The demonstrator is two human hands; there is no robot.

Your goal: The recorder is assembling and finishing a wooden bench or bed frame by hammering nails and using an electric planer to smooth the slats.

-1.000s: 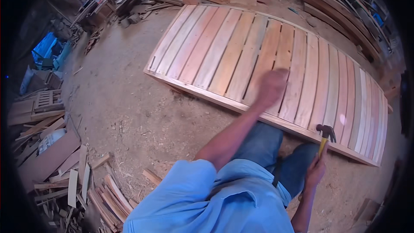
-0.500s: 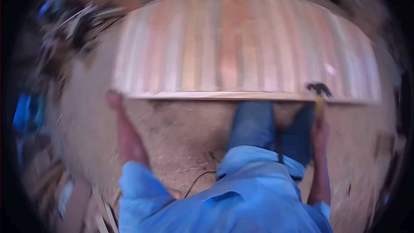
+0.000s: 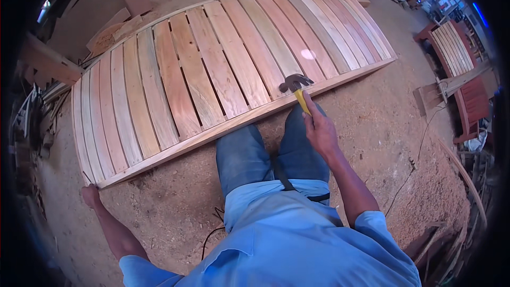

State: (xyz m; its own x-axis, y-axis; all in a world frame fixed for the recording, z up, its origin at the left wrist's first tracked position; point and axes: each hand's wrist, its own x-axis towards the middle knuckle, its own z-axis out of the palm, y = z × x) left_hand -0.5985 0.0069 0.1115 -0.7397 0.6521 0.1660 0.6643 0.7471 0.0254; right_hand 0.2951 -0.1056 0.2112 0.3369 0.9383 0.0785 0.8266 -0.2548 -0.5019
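Observation:
A long wooden panel of pale and reddish slats lies across in front of me, with narrow gaps between the slats and a rail along its near edge. At its near left corner is my left hand, fingers closed around the edge; a thin dark line shows beside them, too small to name. My right hand grips the yellow handle of a claw hammer. The hammer's dark head is over the near rail, right of the middle; I cannot tell whether it touches the wood.
My legs are close against the near rail. A reddish slatted wooden piece stands at the right. Boards lean at the far left, and scrap wood lies around the edges. Sawdust covers the floor, with a thin cord at the right.
The view has turned, so the panel now slants, its left end nearer me. My left hand is still at its left corner. The hammer, still in my right hand, now lies farther over the panel.

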